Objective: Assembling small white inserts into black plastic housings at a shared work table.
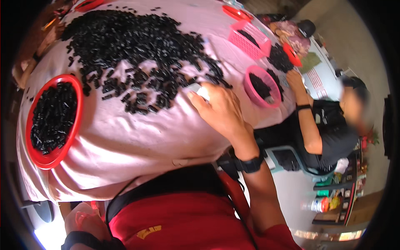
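Hundreds of small black pieces [125, 46] lie heaped in the head view, ahead and to the left of the right hand [223, 109], the nearer of the two, their long axes pointing every way; its fingertips, pinched narrow on a small pale thing [203, 91] (its kind is unclear), are just beside the heap's near edge. The left hand [85, 221] hangs below the table's edge, and I cannot tell whether it grips anything. The table [137, 146] wears a creased pink cloth, with a filled red basin [48, 161] at left and a pink basket [254, 50] at far right; beyond sits a co-worker [329, 129].
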`<act>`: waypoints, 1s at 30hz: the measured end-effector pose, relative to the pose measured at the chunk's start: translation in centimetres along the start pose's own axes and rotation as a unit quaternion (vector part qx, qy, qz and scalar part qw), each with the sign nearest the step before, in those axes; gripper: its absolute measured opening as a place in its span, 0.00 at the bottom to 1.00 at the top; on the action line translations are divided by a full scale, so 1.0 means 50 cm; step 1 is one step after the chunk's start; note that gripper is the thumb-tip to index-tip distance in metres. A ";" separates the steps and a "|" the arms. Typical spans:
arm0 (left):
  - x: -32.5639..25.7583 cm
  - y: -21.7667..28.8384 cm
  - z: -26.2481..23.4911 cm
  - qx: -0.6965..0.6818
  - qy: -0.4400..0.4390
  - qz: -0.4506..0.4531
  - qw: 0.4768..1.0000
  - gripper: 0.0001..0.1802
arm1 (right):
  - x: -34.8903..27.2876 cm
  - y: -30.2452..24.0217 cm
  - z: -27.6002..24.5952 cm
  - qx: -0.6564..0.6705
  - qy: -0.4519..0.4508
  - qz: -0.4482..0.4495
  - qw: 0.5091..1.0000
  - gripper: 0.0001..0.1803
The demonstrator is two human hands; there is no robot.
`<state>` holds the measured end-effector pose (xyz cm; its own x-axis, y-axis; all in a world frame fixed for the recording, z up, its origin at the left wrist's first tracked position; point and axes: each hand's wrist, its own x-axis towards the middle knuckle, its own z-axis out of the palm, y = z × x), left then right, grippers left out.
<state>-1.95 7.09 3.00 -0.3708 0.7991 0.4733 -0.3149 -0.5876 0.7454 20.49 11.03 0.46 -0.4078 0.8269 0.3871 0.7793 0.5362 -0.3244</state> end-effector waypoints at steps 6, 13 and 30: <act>0.032 0.046 -0.037 0.102 0.039 0.074 0.991 0.21 | -0.016 -0.022 0.018 0.008 -0.007 0.022 1.000 0.18; 0.048 0.090 -0.035 0.230 0.034 0.120 0.965 0.21 | -0.019 -0.015 -0.026 0.067 0.007 0.064 0.996 0.17; 0.093 -0.146 0.023 0.616 -0.355 0.051 0.701 0.23 | -0.063 0.034 -0.051 0.160 0.018 0.089 0.983 0.17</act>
<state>-0.37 15.24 0.28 0.3301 0.8797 0.3422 0.8376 -0.4402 0.3236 24.33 8.90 0.88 -0.2575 0.9091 0.3275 0.6453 0.4141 -0.6419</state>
